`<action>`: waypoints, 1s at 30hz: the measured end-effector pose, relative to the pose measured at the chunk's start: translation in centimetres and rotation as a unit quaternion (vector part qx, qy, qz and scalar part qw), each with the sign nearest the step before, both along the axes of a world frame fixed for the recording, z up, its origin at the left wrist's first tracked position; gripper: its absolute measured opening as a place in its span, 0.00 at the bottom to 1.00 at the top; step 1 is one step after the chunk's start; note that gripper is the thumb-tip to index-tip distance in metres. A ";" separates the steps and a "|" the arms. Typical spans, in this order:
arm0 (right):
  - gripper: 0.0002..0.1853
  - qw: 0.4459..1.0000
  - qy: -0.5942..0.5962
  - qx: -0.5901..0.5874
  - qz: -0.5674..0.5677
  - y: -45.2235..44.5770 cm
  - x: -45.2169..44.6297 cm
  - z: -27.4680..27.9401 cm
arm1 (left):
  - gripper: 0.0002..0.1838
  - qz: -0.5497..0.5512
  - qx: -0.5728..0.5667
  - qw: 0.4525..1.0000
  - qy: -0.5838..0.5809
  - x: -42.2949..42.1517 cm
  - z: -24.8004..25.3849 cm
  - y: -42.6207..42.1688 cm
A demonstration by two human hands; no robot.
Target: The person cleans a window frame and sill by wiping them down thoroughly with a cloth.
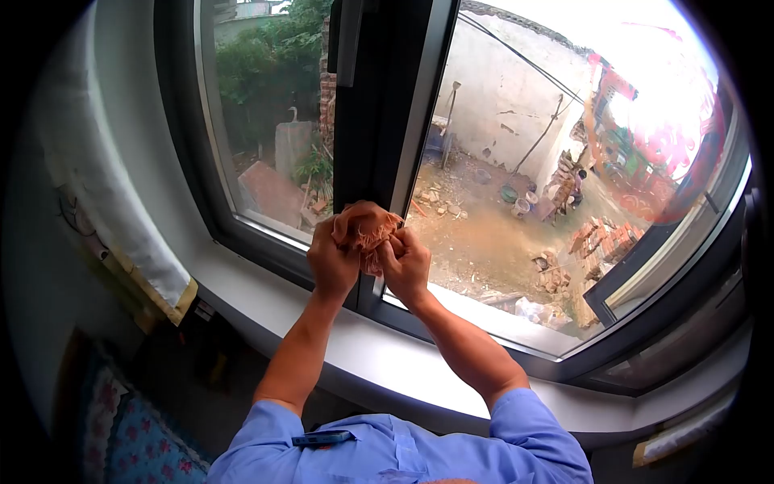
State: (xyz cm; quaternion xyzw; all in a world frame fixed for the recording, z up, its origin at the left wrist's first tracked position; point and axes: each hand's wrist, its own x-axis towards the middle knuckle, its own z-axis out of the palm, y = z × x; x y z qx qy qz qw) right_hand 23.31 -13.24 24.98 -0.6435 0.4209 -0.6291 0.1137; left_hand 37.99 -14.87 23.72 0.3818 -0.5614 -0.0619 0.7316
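An orange-brown cloth (364,226) is bunched up between my two hands, in front of the dark upright window frame (375,137). My left hand (332,262) is closed on the cloth's left side. On the right side, my right hand (408,262) pinches the cloth with fingers bent inward. The cloth hides part of the frame behind it, and I cannot tell whether it touches the frame. Both forearms reach forward over the white windowsill (355,343).
Glass panes (500,202) stand on both sides of the frame, with a red round decal (657,129) at the upper right. A window handle (348,48) hangs above my hands. A white curtain (121,185) is at left, a floral cover (153,440) below it.
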 end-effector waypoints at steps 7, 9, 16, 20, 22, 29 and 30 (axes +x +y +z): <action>0.16 0.983 0.003 -0.148 -0.109 -1.5 1.3 20.6 | 0.13 0.011 -0.059 0.998 0.010 1.4 19.2 -1.4; 0.17 0.971 0.021 -0.195 -0.137 -2.1 1.3 24.4 | 0.14 0.099 -0.094 0.991 -0.013 2.0 21.6 -2.7; 0.15 0.932 0.093 -0.295 -0.191 -3.0 1.9 29.8 | 0.14 0.106 -0.201 0.974 0.010 4.3 23.7 -5.2; 0.13 0.926 0.159 -0.285 -0.188 -2.5 1.0 28.8 | 0.15 0.091 -0.139 0.985 -0.037 4.0 21.5 -3.6; 0.12 0.922 0.228 -0.265 -0.170 -2.1 0.3 26.7 | 0.14 0.070 -0.140 0.983 -0.096 3.9 17.8 -2.6; 0.11 0.894 0.343 -0.269 -0.100 -0.8 -1.8 22.0 | 0.19 0.054 -0.154 0.966 -0.201 3.5 11.7 -0.2; 0.12 0.925 0.271 -0.251 -0.092 -0.7 -1.8 23.2 | 0.20 0.058 -0.220 0.957 -0.180 3.4 13.5 0.5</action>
